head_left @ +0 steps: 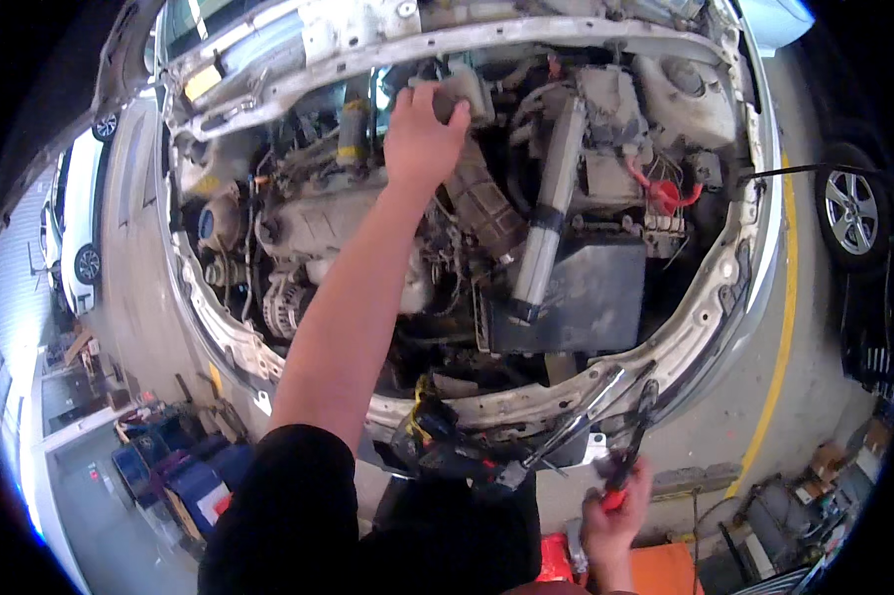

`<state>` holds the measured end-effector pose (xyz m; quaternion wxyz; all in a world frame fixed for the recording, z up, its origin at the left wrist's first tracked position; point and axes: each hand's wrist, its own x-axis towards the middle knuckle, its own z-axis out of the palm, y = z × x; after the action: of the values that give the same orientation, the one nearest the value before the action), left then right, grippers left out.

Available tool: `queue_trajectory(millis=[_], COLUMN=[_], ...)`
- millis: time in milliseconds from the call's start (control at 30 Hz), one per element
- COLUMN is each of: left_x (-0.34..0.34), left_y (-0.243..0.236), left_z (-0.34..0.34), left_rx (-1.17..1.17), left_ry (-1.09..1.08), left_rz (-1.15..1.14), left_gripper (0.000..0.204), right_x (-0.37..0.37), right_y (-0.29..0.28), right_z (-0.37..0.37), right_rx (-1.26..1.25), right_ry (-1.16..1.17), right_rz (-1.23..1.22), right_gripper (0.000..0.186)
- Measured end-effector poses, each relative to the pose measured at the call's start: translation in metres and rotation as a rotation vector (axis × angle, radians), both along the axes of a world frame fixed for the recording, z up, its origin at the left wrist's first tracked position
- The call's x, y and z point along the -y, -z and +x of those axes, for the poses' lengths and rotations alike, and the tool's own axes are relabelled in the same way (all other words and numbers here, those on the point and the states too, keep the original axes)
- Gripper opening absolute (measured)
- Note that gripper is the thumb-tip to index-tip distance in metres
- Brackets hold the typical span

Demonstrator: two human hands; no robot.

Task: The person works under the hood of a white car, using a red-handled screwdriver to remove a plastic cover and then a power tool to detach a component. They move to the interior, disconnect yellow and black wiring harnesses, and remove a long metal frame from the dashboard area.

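My left hand (424, 139) reaches deep into the engine bay, fingers curled over a dark rounded part beside a pale box-like piece (470, 94). What lies under the fingers is mostly hidden. Just below that hand runs a ribbed air intake hose (483, 203). At the lower right, in front of the car, my right hand (613, 518) is closed round the red handle of a dark, long-jawed tool that looks like pliers (633, 446). Its jaws point up toward the front panel.
A long grey light bar (551, 223) lies slanted across the black air filter box (591, 297). A yellow-and-black power tool (425, 426) and a silver ratchet-like tool (571, 424) rest at the front crossmember. A red funnel-shaped part (667, 195) sits at the right.
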<state>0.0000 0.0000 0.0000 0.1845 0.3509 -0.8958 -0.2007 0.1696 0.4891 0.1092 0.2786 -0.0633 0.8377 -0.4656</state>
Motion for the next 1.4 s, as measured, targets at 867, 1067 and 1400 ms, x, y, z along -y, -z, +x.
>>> queue_trajectory(millis=[867,1067,1400], left_x=[-0.080,-0.081,-0.082], left_y=[0.042,0.043,0.044], left_z=[0.038,0.031,0.036], left_rx=[-0.659,-0.761,-0.704], left_ry=[0.096,0.163,0.022], left_rz=[0.152,0.138,0.142], left_gripper=[0.045,0.052,0.044], right_x=[0.389,0.418,0.438], right_y=[-0.015,-0.024,-0.017], right_z=[-0.271,-0.288,-0.312], right_rx=[-0.874,-0.756,-0.331], right_ry=[-1.061,-1.006,-0.895], right_rz=[0.749,0.913,0.703], right_gripper=[0.029,0.041,0.049])
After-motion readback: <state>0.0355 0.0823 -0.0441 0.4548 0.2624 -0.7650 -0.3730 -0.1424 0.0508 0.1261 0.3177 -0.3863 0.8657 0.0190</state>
